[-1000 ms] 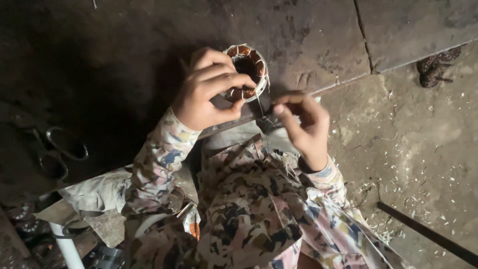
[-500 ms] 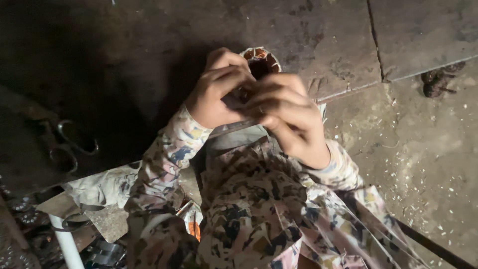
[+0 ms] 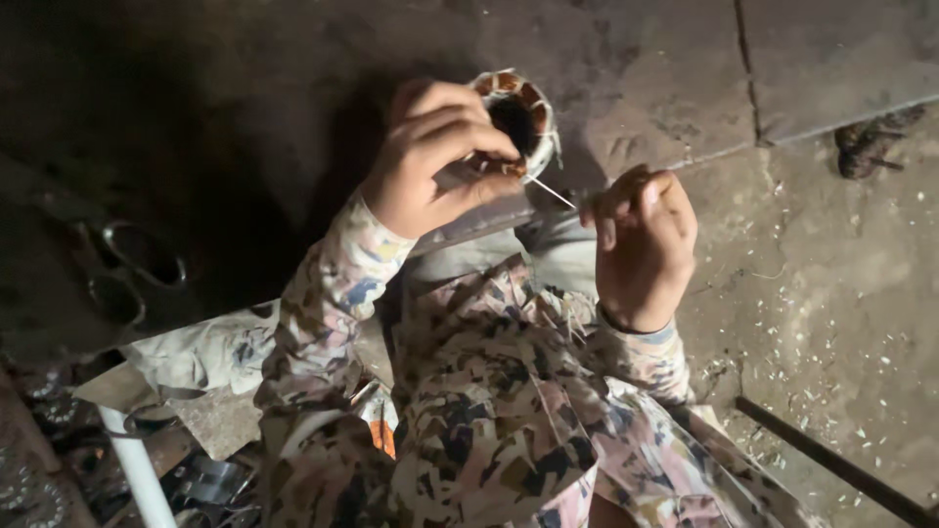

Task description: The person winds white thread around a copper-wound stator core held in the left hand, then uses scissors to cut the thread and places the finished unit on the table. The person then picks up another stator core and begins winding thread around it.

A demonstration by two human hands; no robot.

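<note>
Copper-and-white ring: small round stator-looking piece (image 3: 516, 117) with reddish windings and pale insulation, dark hollow in the middle, held up above the lap.
Left hand: left hand (image 3: 435, 161) is curled around the ring from the side, fingers over the top, thumb underneath. Looks like it's clamped that way to keep the open bore facing the other hand.
Right hand: right hand (image 3: 641, 240) is closed in a pinch on a thin pale sliver (image 3: 553, 192), maybe a strip or stick, whose far end touches the ring's lower edge.
Why that grip: my guess is a fine pinch gives control of the tip at the slots.
Lap: patterned sleeves and clothing (image 3: 489, 420) sit right under both hands.
Floor: rough concrete floor (image 3: 831, 293), pale chips scattered on the right, a groove (image 3: 743, 59) running across it.
Room: open space to the right; a dark bar (image 3: 831, 464) lies lower right.
Left side: scissors (image 3: 137, 274) in the shadow, white pipe (image 3: 137, 469) and clutter below, so it's tighter there.
</note>
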